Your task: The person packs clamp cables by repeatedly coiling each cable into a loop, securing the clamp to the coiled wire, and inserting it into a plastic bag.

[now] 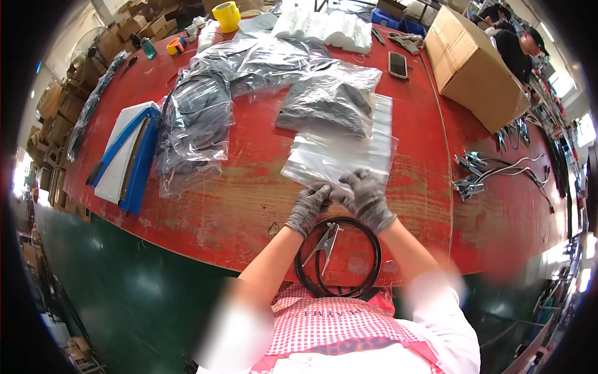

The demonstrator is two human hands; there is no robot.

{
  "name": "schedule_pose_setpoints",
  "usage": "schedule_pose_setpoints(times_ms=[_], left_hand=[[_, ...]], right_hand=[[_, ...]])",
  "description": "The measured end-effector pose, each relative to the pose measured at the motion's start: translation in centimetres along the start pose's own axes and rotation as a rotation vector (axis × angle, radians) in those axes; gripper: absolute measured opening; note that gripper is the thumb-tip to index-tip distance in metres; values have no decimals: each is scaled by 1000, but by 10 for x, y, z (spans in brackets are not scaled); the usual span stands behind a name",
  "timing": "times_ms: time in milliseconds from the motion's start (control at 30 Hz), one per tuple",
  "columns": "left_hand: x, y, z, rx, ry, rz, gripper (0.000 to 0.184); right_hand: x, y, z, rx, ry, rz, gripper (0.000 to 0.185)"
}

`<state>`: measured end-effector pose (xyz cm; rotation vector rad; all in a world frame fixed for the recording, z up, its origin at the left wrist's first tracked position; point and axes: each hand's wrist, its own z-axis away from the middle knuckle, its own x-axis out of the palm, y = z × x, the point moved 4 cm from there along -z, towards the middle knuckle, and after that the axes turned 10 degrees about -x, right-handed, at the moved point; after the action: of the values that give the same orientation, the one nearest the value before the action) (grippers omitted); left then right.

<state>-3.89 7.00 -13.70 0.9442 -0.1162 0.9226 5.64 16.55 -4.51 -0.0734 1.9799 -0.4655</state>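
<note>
Both my hands wear grey gloves and meet at the near edge of a clear plastic bag (330, 154) lying on the red table. My left hand (309, 206) pinches that edge from the left. On the right, my right hand (369, 196) has its fingers curled onto the same edge. Just below my hands, a coiled black cable (378, 252) with a metal spring clamp (328, 240) inside its loop lies at the table's front edge. Beyond the bag, a dark packed plastic bag (330, 106) rests on the sheet-like clear plastic.
Bagged dark cables (196, 115) curve across the left and back. A blue sealer or cutter-like frame (138, 165) lies at left. A phone (397, 65), a cardboard box (473, 65) and loose clamps with wires (470, 174) are at right. Yellow tape (227, 17) stands behind; another person (520, 53) is beyond the box.
</note>
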Motion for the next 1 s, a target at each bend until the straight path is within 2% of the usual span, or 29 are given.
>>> schedule_pose_setpoints(times_ms=[100,167,233,267,300,333,367,433,467,500,567,600,633,667,700,733,767,800,833,900,933,967,1000], left_hand=[[-2,-2,6,56,103,-22,12],[-9,-2,4,244,163,-248,19],[-19,-7,4,253,221,-285,22],[-24,-9,5,263,274,-320,26],[-31,-11,6,274,324,-357,30],[-46,-15,2,243,390,-467,21],[-46,-15,7,247,387,-471,21],[-27,8,51,1026,983,-1190,20],[-25,12,59,982,917,-1093,33],[-24,11,57,978,916,-1097,33],[-2,9,58,1415,682,-1255,35],[28,27,74,1588,730,-1429,26],[28,37,67,1588,734,-1426,26],[28,47,59,1617,783,-1484,21],[26,55,51,1648,825,-1542,17],[16,62,42,1652,813,-1539,17],[0,63,20,1459,671,-1793,17],[-7,63,7,1242,517,-2024,18],[-11,61,4,1238,501,-2027,18],[-12,58,11,1243,455,-2029,22],[-18,50,4,1215,501,-1992,23],[-17,42,5,1202,489,-1992,23],[-16,36,5,1095,550,-1997,22]], right_hand=[[11,-12,28,-77,-36,193,30],[14,-1,35,-71,-50,205,29],[8,18,32,275,-113,-137,27],[11,29,36,475,-14,-530,26],[14,38,38,479,-11,-530,26],[16,49,39,496,79,-572,25],[17,57,39,507,171,-613,25],[18,49,37,457,247,-686,19],[6,37,32,271,265,-377,16],[-4,23,28,83,277,-67,14],[-6,17,25,39,248,-83,14],[-7,12,23,-57,250,-26,15],[-8,8,23,-151,254,34,16],[-4,9,26,-177,113,106,18],[-7,9,27,-174,116,111,18],[-12,2,30,-337,108,234,17],[-13,-4,35,-500,95,356,16],[-10,-2,42,-510,108,379,17],[-5,5,48,-498,104,377,17],[8,37,54,-54,-215,692,20],[3,51,55,69,-271,600,24],[7,57,59,74,-283,594,24],[14,65,63,94,-273,618,24]])
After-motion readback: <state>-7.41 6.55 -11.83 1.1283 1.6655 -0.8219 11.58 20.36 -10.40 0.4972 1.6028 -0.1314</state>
